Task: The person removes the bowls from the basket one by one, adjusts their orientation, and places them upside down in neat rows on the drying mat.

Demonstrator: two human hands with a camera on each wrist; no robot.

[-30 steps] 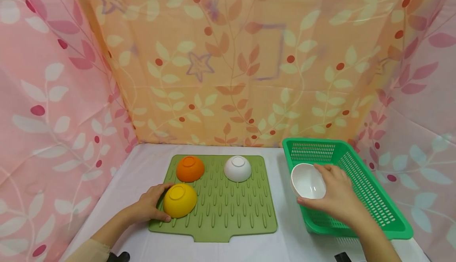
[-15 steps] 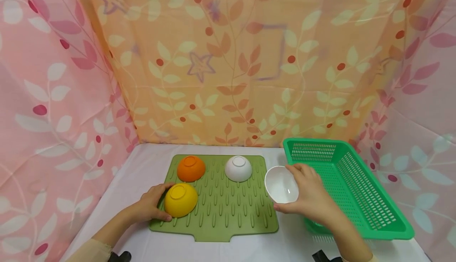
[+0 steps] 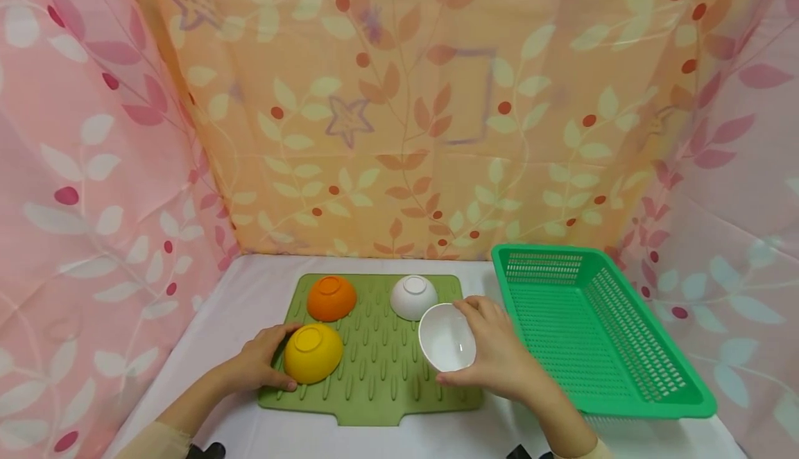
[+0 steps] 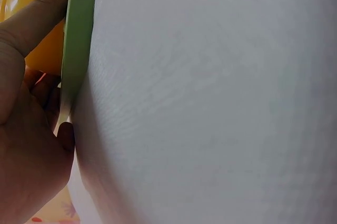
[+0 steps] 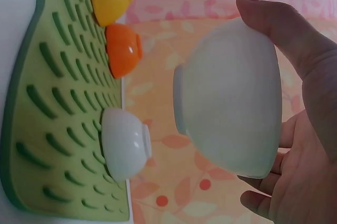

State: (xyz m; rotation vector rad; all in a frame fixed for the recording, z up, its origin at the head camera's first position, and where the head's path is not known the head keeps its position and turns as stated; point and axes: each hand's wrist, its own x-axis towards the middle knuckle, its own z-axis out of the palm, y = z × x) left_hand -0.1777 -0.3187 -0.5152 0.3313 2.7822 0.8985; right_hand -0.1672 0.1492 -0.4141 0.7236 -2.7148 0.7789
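Observation:
My right hand (image 3: 499, 351) grips a white bowl (image 5: 231, 98) by its rim, thumb on one side and fingers on the other. The bowl is held above the right part of a green drying mat (image 3: 387, 390), tilted so that its inside (image 3: 447, 338) faces the head camera. My left hand (image 3: 259, 362) holds the left side of an upside-down yellow bowl (image 3: 315, 355) on the mat, with thumb in front and fingers behind. In the left wrist view the thumb (image 4: 37, 21) lies against the yellow bowl.
Behind the yellow bowl an orange bowl (image 3: 332, 298) stands upside down on the mat. Another upturned white bowl (image 3: 413, 297) sits at the mat's back right. A green plastic basket (image 3: 624, 403) stands on the white-covered table at right. Patterned cloth (image 3: 399, 98) surrounds the table.
My right hand has carried the white bowl leftward, from over the green basket to over the mat. The left hand and the bowls on the mat have stayed in place.

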